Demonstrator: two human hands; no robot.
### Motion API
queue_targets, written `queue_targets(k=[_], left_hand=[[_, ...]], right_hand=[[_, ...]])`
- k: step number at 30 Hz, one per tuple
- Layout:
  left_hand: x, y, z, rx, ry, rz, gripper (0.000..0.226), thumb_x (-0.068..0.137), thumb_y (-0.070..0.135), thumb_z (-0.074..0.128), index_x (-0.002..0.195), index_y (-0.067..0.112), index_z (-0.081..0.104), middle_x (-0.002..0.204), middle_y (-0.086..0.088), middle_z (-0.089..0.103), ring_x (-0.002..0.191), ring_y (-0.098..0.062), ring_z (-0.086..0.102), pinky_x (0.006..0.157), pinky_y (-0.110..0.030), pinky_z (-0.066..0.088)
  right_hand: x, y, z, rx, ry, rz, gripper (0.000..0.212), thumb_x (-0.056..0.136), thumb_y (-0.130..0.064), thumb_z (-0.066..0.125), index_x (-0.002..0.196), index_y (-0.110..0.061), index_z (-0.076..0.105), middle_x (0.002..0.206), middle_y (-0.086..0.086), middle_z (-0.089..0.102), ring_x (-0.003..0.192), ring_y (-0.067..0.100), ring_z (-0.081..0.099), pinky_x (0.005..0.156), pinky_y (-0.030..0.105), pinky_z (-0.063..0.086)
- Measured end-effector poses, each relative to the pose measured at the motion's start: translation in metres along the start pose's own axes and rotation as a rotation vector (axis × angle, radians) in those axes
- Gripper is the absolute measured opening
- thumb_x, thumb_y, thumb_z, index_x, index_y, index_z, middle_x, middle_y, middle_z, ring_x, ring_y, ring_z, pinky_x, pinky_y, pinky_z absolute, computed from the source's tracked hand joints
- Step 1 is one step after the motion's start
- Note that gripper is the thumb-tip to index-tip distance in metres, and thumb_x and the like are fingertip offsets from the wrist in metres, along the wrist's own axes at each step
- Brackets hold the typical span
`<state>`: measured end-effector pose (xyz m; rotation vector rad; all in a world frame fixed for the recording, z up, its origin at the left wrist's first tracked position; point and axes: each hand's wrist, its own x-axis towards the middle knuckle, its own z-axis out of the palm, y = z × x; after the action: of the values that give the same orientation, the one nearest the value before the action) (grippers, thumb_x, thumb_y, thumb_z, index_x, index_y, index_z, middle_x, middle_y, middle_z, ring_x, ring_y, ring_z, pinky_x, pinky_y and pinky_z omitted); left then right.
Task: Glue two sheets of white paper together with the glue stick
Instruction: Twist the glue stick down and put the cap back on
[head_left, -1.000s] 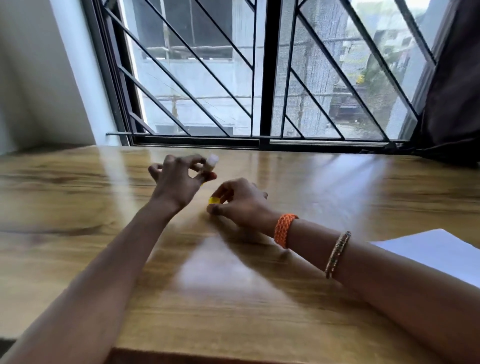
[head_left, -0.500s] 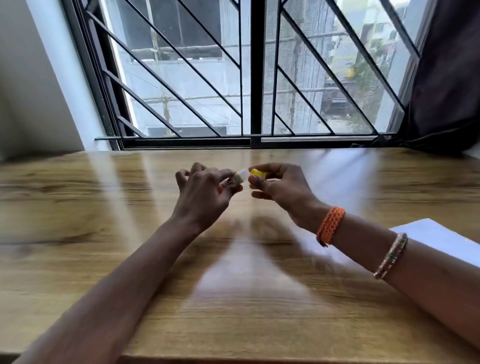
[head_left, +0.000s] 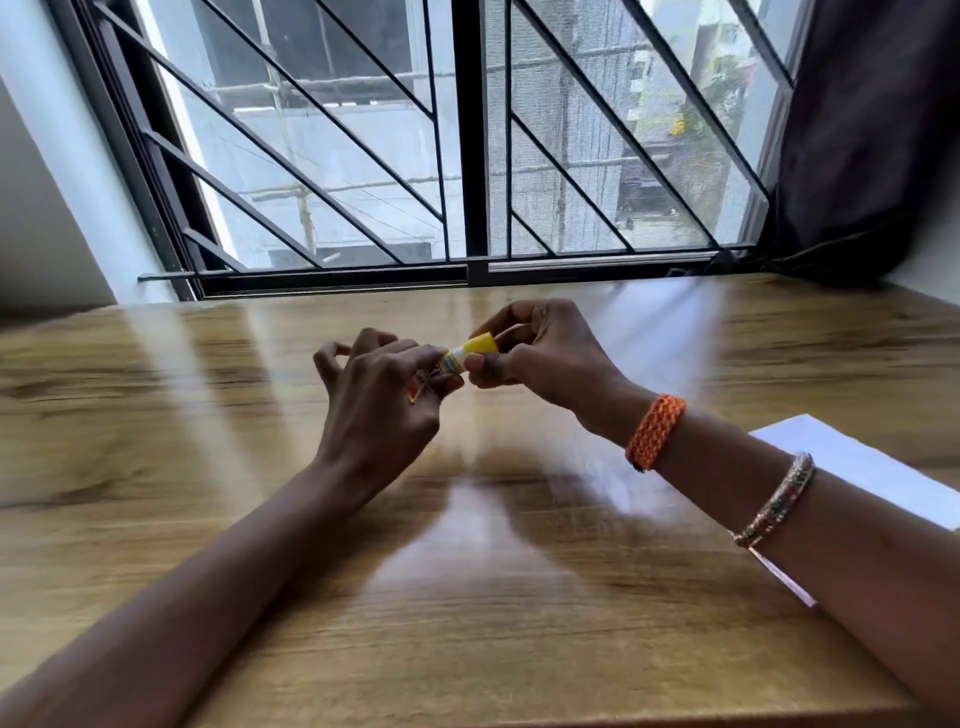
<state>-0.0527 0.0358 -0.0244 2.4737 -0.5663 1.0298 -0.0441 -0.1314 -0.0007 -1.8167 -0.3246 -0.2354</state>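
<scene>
Now, both hands meeting over the glossy wood table (head_left: 467, 623), left hand (head_left: 379, 410) and right hand (head_left: 545, 358) pinching the small yellow-capped glue stick (head_left: 467, 353), flat white paper (head_left: 852, 462) lying right.

The glue stick (head_left: 466, 355) is small, with a yellow end and a white, printed body. It is held in the air just above twelve o'clock of the view's middle, lying nearly level, yellow end tilted up toward two o'clock. The white paper (head_left: 852, 465) lies flat at three o'clock, partly hidden under a forearm, one corner pointing toward the window.
</scene>
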Motion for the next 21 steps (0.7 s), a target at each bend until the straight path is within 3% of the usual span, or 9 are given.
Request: queue_targets(k=[8, 11, 14, 17, 21], left_hand=[[-0.005, 0.008, -0.001, 0.148, 0.031, 0.057, 0.011, 0.073, 0.022, 0.066, 0.082, 0.026, 0.07, 0.077, 0.009, 0.067, 0.096, -0.021, 0.054, 0.073, -0.033, 0.014], [-0.006, 0.011, 0.001, 0.23, 0.043, 0.091, 0.007, 0.071, 0.021, 0.064, 0.077, 0.022, 0.067, 0.074, 0.008, 0.066, 0.098, -0.022, 0.055, 0.077, -0.035, 0.017], [-0.007, 0.011, 0.004, 0.334, 0.077, 0.15, 0.008, 0.072, 0.024, 0.061, 0.078, 0.022, 0.066, 0.074, 0.009, 0.066, 0.097, -0.017, 0.044, 0.078, -0.036, 0.017], [-0.009, 0.01, 0.004, 0.371, 0.083, 0.196, 0.01, 0.075, 0.029, 0.061, 0.082, 0.025, 0.067, 0.073, 0.01, 0.067, 0.092, -0.017, 0.042, 0.075, -0.037, 0.018], [-0.013, 0.024, 0.003, 0.257, -0.03, 0.172, 0.013, 0.076, 0.038, 0.062, 0.083, 0.029, 0.069, 0.069, 0.008, 0.069, 0.082, -0.02, 0.055, 0.071, -0.034, 0.017]], right_hand=[[-0.006, -0.006, 0.003, -0.242, -0.035, -0.112, 0.01, 0.078, -0.009, 0.073, 0.083, -0.002, 0.069, 0.065, 0.01, 0.07, 0.052, 0.014, 0.067, 0.055, 0.029, 0.059], [-0.007, -0.007, 0.007, -0.258, -0.033, -0.049, 0.009, 0.078, -0.01, 0.069, 0.074, -0.002, 0.069, 0.057, 0.006, 0.065, 0.043, 0.01, 0.059, 0.043, 0.022, 0.049], [-0.006, -0.006, 0.01, -0.26, -0.014, 0.02, 0.02, 0.076, -0.011, 0.063, 0.058, -0.001, 0.064, 0.044, 0.005, 0.055, 0.037, 0.011, 0.052, 0.037, 0.019, 0.039], [-0.008, -0.007, 0.007, -0.252, -0.029, 0.042, 0.025, 0.075, -0.011, 0.059, 0.052, -0.004, 0.061, 0.038, 0.001, 0.049, 0.034, 0.012, 0.046, 0.035, 0.018, 0.034], [-0.011, -0.011, -0.008, -0.418, -0.159, 0.093, 0.031, 0.082, -0.022, 0.057, 0.056, -0.005, 0.063, 0.047, 0.003, 0.051, 0.045, 0.018, 0.046, 0.041, 0.019, 0.035]])
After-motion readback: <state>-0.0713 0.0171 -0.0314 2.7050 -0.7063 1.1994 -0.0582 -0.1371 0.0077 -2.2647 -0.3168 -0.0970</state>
